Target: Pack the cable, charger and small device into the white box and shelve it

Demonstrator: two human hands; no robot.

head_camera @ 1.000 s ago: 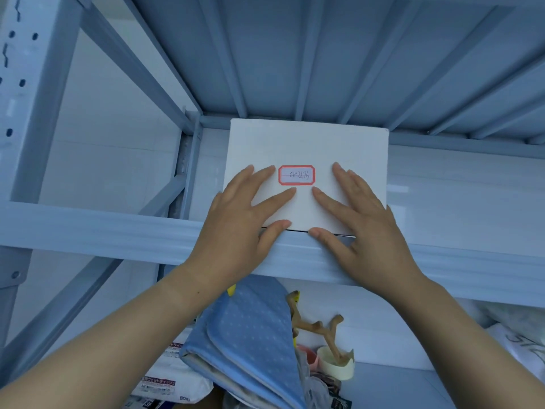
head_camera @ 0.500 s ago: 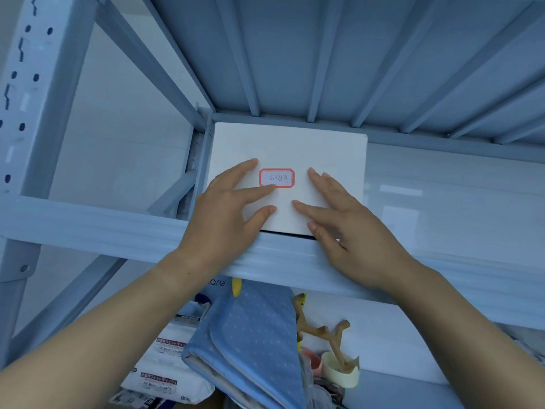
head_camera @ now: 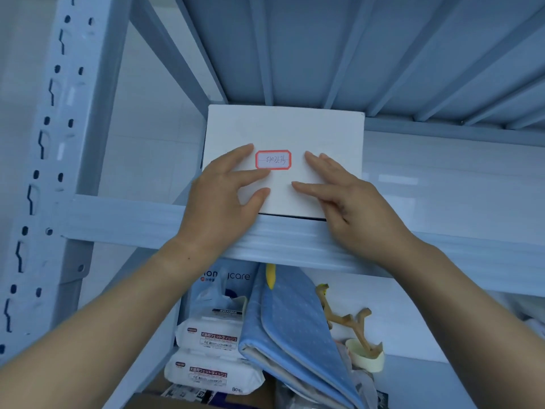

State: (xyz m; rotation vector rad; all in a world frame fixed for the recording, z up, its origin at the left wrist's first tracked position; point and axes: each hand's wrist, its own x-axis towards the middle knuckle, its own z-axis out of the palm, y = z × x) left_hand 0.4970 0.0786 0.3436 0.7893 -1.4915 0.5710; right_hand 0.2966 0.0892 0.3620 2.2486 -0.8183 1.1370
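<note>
While both hands, left hand (head_camera: 224, 202) and right hand (head_camera: 348, 199), press flat, straight fingers on the white box (head_camera: 284, 131) at frame centre, uneven pushing could skew it against the shelf (head_camera: 118, 219) upright.

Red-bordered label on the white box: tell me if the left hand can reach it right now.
Probably yes: the left hand lies flat on the white box, fingertips right beside the label, nothing between.

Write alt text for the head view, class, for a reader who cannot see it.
A left hand and right hand rest flat on a white box with a red-edged label, on a grey shelf. Below lie wipe packs and a blue cloth.
</note>
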